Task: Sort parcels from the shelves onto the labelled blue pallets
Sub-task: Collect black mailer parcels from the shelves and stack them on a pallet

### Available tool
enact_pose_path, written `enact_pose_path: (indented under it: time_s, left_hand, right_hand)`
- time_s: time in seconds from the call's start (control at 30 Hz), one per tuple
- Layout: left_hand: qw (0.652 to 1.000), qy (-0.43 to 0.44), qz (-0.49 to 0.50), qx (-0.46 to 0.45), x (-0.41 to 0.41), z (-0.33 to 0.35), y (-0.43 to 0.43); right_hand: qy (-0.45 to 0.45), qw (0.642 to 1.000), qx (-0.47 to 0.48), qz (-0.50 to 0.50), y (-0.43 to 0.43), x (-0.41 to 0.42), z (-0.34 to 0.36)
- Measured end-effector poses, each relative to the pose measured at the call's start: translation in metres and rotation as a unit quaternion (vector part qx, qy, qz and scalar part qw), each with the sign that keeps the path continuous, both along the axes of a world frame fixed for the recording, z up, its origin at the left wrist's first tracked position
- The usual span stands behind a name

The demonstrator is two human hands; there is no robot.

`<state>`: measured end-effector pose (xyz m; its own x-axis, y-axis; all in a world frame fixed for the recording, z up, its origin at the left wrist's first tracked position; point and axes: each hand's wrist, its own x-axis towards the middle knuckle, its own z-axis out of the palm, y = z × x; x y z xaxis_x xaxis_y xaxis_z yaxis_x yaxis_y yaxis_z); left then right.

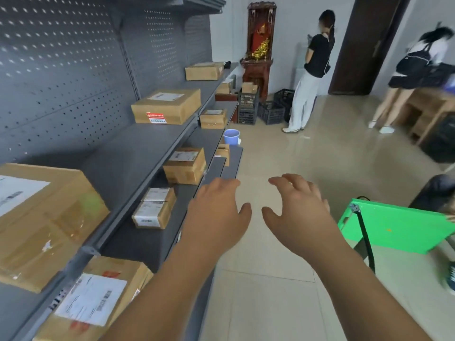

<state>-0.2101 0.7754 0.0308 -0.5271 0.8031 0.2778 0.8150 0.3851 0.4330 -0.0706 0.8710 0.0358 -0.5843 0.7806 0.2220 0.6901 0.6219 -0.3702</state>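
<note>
Grey metal shelves (138, 153) run along the left, holding several brown cardboard parcels. A large parcel (41, 220) sits nearest on the upper shelf, a flat one with a red sticker (167, 107) further along. On the lower shelf lie a small labelled parcel (154, 207) and a taller one (184, 166); another (98, 299) is below at the near left. My left hand (216, 212) and my right hand (298, 205) are stretched out in front, palms down, fingers spread, holding nothing, just right of the lower shelf's edge. No blue pallet is in view.
A green board (394, 227) stands on the floor at the right. A blue bucket (231, 136), black crates (270, 109) and a red wooden cabinet (258, 70) stand at the far end. Two people stand at the back, one by a wooden table (428, 104).
</note>
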Motion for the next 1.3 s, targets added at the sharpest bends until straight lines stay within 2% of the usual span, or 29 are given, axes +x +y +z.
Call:
enact_pose_path:
  time_s: [0.27, 0.47, 0.97, 1.3]
  left_hand:
    - [0.998, 0.01, -0.065, -0.026, -0.046, -0.008, 0.099]
    - [0.995, 0.044, -0.085, -0.039, -0.074, -0.014, 0.191]
    - [0.998, 0.055, 0.001, -0.043, -0.162, 0.008, 0.444]
    - [0.999, 0.032, -0.001, -0.039, -0.277, -0.01, 0.595]
  right_hand:
    - [-0.01, 0.997, -0.024, -0.074, 0.078, -0.033, -0.01]
    - [-0.001, 0.995, -0.038, -0.095, 0.167, -0.06, -0.02]
    - [0.001, 1.0, -0.006, -0.004, 0.445, -0.165, 0.008]
    - [-0.01, 1.0, 0.003, 0.007, 0.59, -0.278, -0.008]
